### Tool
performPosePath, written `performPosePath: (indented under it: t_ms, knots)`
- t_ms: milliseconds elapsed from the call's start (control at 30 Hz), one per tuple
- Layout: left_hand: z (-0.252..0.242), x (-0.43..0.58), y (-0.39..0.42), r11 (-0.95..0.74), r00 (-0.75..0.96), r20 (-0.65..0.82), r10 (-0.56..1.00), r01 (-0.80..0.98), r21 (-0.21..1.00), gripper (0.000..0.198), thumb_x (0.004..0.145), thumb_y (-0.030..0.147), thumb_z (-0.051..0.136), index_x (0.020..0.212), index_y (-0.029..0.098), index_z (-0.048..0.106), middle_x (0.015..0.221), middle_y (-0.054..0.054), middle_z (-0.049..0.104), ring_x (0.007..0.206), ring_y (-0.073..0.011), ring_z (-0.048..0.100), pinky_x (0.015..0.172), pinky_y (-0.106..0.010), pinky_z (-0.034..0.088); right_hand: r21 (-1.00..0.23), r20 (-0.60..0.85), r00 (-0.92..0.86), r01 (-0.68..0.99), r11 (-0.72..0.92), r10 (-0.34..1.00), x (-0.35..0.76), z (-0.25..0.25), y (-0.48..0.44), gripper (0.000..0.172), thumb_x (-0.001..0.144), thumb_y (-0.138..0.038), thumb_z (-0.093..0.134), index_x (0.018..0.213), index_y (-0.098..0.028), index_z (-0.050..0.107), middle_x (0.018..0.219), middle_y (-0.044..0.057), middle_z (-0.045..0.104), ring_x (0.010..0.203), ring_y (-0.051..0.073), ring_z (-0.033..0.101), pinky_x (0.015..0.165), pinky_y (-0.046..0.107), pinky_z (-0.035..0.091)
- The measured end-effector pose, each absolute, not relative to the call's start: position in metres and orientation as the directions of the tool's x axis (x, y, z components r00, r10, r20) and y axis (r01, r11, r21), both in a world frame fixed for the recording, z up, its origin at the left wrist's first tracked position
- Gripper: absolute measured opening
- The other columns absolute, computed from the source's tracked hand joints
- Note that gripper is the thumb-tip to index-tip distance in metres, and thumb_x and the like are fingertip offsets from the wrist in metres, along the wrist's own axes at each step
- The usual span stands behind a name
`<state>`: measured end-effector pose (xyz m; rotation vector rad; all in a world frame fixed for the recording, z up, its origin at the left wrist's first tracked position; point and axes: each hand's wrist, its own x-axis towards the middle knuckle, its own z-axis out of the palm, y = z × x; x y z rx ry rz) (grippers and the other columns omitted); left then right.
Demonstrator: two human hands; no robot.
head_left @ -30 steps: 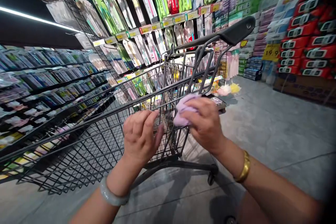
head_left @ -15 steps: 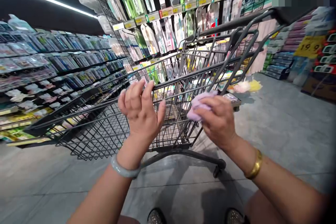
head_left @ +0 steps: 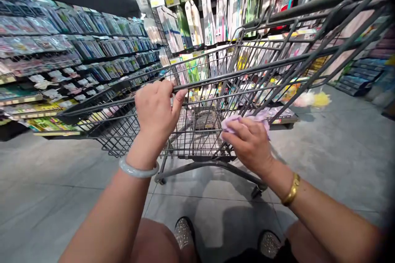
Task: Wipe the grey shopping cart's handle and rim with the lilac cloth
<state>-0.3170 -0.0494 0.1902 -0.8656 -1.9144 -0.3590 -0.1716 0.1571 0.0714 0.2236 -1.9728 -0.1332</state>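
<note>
A dark metal shopping cart (head_left: pixel 197 144) stands sideways in front of me, its handle end at the upper right. My left hand (head_left: pixel 156 107) is wrapped over the cart's top side rail, thumb on the near side. In my right hand (head_left: pixel 251 141) is a crumpled light purple cloth (head_left: pixel 262 119), pressed against the wire side of the cart near its lower right. Part of the cloth sticks out past the fingers; the palm side is hidden.
Behind the cart rises a rack of packaged toothbrushes (head_left: pixel 210 20) with price strips. Long shelves of hanging packets (head_left: pixel 101 53) run along the left. A fluffy pink and yellow item (head_left: pixel 319 99) juts out at the right, above the grey tiled floor (head_left: pixel 324 164).
My left hand has gone from raised, loose fingers to a grip on the cart rail. My right hand has brought the cloth against the wire side. The view has shifted left and downward.
</note>
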Motion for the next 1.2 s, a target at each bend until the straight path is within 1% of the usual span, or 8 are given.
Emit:
performPosePath:
  t_ms: [100, 233, 333, 500, 700, 933, 1100, 1200]
  knots:
    - [0.193, -0.322, -0.052, 0.702, -0.301, 0.853, 0.426, 0.705, -0.101, 0.049, 0.097, 0.065, 0.032, 0.083, 0.026, 0.06, 0.075, -0.007, 0.059, 0.076, -0.0257, 0.05, 0.071, -0.04, 0.029, 0.102, 0.918, -0.359, -0.187, 0.977, -0.165, -0.165, 0.097, 0.161, 0.019, 0.086, -0.019, 0.07, 0.101, -0.029, 0.068, 0.117, 0.002, 0.068, 0.11, 0.025, 0.057, 0.09, 0.043, 0.047]
    - [0.194, -0.321, -0.05, 0.716, -0.332, 0.851, 0.408, 0.694, -0.073, 0.05, 0.097, 0.065, 0.031, 0.082, 0.025, 0.058, 0.077, -0.008, 0.06, 0.077, -0.0261, 0.049, 0.071, -0.04, 0.026, -0.038, 0.995, -0.092, -0.054, 0.998, 0.033, -0.17, 0.128, 0.168, 0.026, 0.084, -0.014, 0.066, 0.106, -0.027, 0.07, 0.123, 0.007, 0.062, 0.117, 0.03, 0.054, 0.102, 0.051, 0.043]
    - [0.193, -0.317, -0.049, 0.726, -0.321, 0.85, 0.418, 0.68, -0.1, 0.05, 0.098, 0.064, 0.03, 0.082, 0.025, 0.057, 0.078, -0.007, 0.061, 0.075, -0.0254, 0.049, 0.069, -0.039, 0.024, 0.058, 0.985, -0.16, -0.023, 0.998, -0.061, -0.184, 0.104, 0.151, 0.026, 0.085, -0.017, 0.066, 0.109, -0.027, 0.069, 0.123, 0.007, 0.063, 0.116, 0.029, 0.053, 0.097, 0.049, 0.045]
    - [0.193, -0.309, -0.047, 0.748, -0.313, 0.858, 0.407, 0.654, -0.116, 0.048, 0.099, 0.061, 0.032, 0.082, 0.024, 0.057, 0.077, -0.007, 0.061, 0.074, -0.0242, 0.048, 0.067, -0.038, 0.022, 0.244, 0.852, -0.408, -0.243, 0.939, -0.327, -0.186, 0.085, 0.122, 0.013, 0.089, -0.022, 0.067, 0.102, -0.027, 0.068, 0.118, 0.002, 0.068, 0.109, 0.023, 0.057, 0.085, 0.038, 0.048]
    - [0.19, -0.295, -0.039, 0.746, -0.285, 0.876, 0.39, 0.656, -0.119, 0.046, 0.099, 0.06, 0.035, 0.082, 0.023, 0.058, 0.078, -0.006, 0.062, 0.076, -0.0233, 0.048, 0.068, -0.038, 0.022, -0.006, 0.999, -0.043, -0.111, 0.994, 0.001, -0.187, 0.151, 0.134, 0.022, 0.085, -0.016, 0.069, 0.104, -0.026, 0.072, 0.12, 0.007, 0.064, 0.115, 0.028, 0.055, 0.1, 0.048, 0.044]
    - [0.194, -0.281, -0.038, 0.731, -0.274, 0.844, 0.462, 0.657, -0.186, 0.043, 0.102, 0.054, 0.035, 0.085, 0.023, 0.059, 0.078, -0.005, 0.063, 0.075, -0.0216, 0.05, 0.067, -0.038, 0.021, 0.305, 0.86, -0.335, -0.269, 0.914, -0.385, -0.197, 0.089, 0.104, 0.015, 0.088, -0.021, 0.068, 0.102, -0.027, 0.07, 0.116, 0.0, 0.07, 0.113, 0.022, 0.056, 0.091, 0.038, 0.045]
    - [0.199, -0.271, -0.033, 0.742, -0.31, 0.822, 0.479, 0.643, -0.19, 0.04, 0.101, 0.054, 0.039, 0.083, 0.024, 0.058, 0.075, -0.003, 0.063, 0.075, -0.0214, 0.053, 0.065, -0.038, 0.02, 0.049, 0.99, -0.123, -0.205, 0.978, -0.075, -0.186, 0.145, 0.121, 0.022, 0.084, -0.02, 0.073, 0.104, -0.029, 0.07, 0.121, 0.004, 0.066, 0.112, 0.024, 0.057, 0.098, 0.045, 0.047]
    - [0.199, -0.267, -0.029, 0.738, -0.309, 0.819, 0.483, 0.647, -0.192, 0.04, 0.101, 0.053, 0.04, 0.083, 0.023, 0.059, 0.077, -0.003, 0.065, 0.077, -0.0218, 0.055, 0.065, -0.039, 0.022, 0.07, 0.996, -0.043, -0.132, 0.989, -0.076, -0.19, 0.145, 0.121, 0.022, 0.084, -0.021, 0.073, 0.103, -0.03, 0.07, 0.119, 0.003, 0.066, 0.114, 0.025, 0.056, 0.097, 0.045, 0.048]
